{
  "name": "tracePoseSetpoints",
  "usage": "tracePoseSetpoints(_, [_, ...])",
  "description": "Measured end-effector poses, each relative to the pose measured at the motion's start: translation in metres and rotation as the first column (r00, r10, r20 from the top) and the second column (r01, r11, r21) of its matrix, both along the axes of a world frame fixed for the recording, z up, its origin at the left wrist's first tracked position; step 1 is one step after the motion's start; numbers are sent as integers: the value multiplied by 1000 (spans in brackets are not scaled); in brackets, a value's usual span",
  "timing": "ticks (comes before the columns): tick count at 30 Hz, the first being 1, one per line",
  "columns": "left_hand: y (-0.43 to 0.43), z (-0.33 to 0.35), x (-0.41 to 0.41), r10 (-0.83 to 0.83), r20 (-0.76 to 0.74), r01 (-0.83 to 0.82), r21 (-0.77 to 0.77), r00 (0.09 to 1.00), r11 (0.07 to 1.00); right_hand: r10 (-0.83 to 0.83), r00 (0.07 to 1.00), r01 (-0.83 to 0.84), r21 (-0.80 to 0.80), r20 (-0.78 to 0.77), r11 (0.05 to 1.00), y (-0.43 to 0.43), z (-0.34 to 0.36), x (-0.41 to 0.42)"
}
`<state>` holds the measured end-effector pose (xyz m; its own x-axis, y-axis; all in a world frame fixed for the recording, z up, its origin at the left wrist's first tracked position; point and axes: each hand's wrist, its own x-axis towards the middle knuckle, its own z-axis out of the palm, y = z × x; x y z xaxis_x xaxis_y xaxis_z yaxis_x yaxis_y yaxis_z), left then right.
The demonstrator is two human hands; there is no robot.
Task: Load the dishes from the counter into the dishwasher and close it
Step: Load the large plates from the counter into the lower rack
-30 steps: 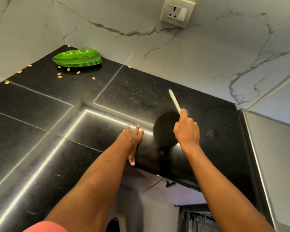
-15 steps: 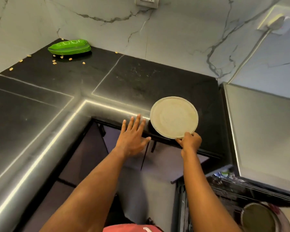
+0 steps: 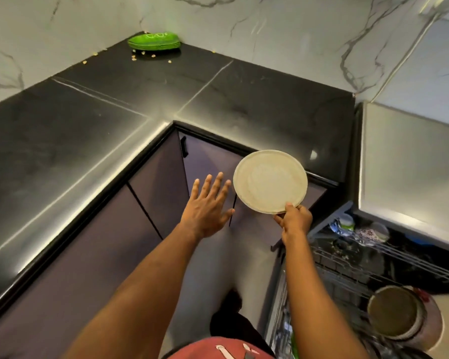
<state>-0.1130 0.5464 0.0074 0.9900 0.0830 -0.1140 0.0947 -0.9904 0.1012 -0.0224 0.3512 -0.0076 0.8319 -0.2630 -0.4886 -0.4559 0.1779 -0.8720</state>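
Our right hand (image 3: 294,221) pinches the plate (image 3: 270,181) by its near rim just off the counter (image 3: 244,104) edge, left hand (image 3: 208,206) spread and empty, so we should swing it right and slot it edgewise into the dishwasher rack (image 3: 373,268).

Left hand (image 3: 208,206) splayed, right hand (image 3: 294,221) pinched.

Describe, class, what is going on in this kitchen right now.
A person's right hand pinches the rim of a round, pale beige plate, holding it in the air by the edge of the black stone counter. The left hand is spread open and holds nothing. The dishwasher's wire rack stands pulled out at lower right. A stack of green plates lies in the counter's far corner.
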Motion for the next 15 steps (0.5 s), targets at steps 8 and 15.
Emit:
tracePoseSetpoints(8, [-61,-22,-99,-64,-158,64,-9,985,998,20,996,-28,-96,-87,995,-70,-13,-119])
tracePoseSetpoints(15, [-135,-48,-135,-125,-275,113,-56,953,992,14,980,-56,-210,-197,976,-158,-42,-177])
